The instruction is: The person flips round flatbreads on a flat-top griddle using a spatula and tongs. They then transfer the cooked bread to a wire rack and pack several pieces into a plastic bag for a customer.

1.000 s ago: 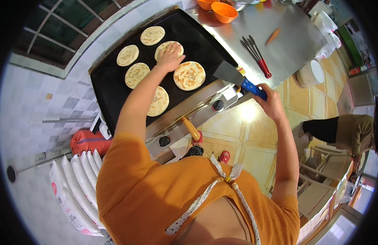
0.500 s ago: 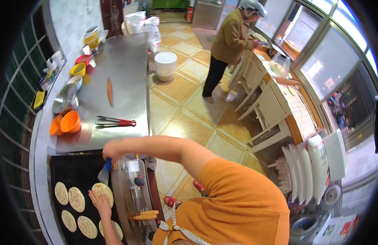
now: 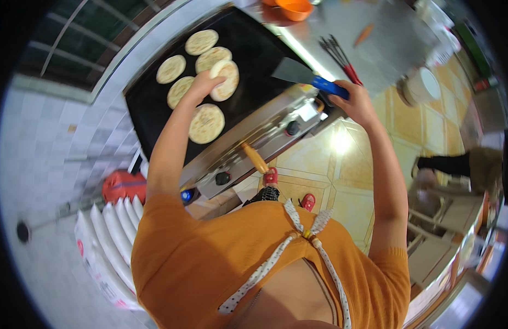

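Note:
On the black griddle (image 3: 254, 55) lie several pale, round flatbreads (image 3: 206, 123) with light browned patches. My left hand (image 3: 203, 85) grips one flatbread (image 3: 226, 81) by its left edge, tilted up off the griddle. My right hand (image 3: 351, 101) is closed round the blue handle of a metal scraper (image 3: 288, 71), whose wide blade is held over the griddle's right part.
A steel counter (image 3: 391, 44) holds red-handled tongs (image 3: 341, 60), a wooden rod (image 3: 363, 34) and orange bowls (image 3: 293, 9). A white bucket (image 3: 423, 85), a person (image 3: 478, 167) and chairs are right; white sacks (image 3: 100, 247) lower left; griddle knobs (image 3: 292, 128) front.
My left hand, earlier flat on a flatbread, now holds one raised and tilted. The scraper has moved higher in view. The view swung rightward half a second ago and is back over the griddle.

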